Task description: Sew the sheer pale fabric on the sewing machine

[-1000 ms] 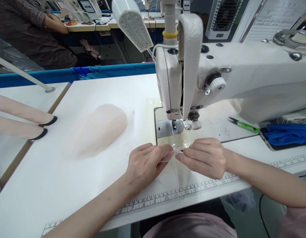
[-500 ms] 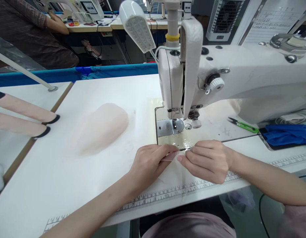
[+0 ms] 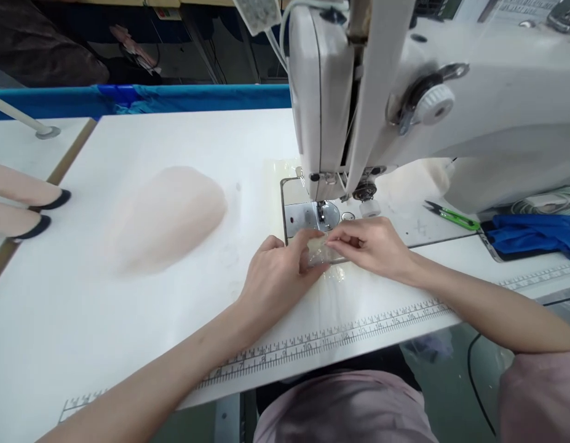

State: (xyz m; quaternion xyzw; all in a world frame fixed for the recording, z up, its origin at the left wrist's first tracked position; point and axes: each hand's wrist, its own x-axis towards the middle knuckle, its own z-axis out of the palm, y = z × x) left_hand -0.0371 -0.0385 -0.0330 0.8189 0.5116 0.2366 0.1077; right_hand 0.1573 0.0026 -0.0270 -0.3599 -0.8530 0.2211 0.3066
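My left hand is closed on a small, thin, see-through piece of fabric, thumb below and fingers above. From the right, my right hand pinches at that fabric's upper right edge, thumb and forefinger together. Both hands are just in front of the sewing machine's needle plate. Behind them stands the white sewing machine, its presser foot over the plate. What exactly lies between my right fingertips is too small to make out.
A sheer beige fabric piece lies flat on the white table. Green thread snips and a blue cloth lie at the right. Two beige, black-ended shapes stick in from the left. A ruler strip runs along the front edge.
The view has moved closer and tilted down. My right hand has turned from a loose fist to a fingertip pinch against the fabric. My left hand still holds the fabric, now more spread out.
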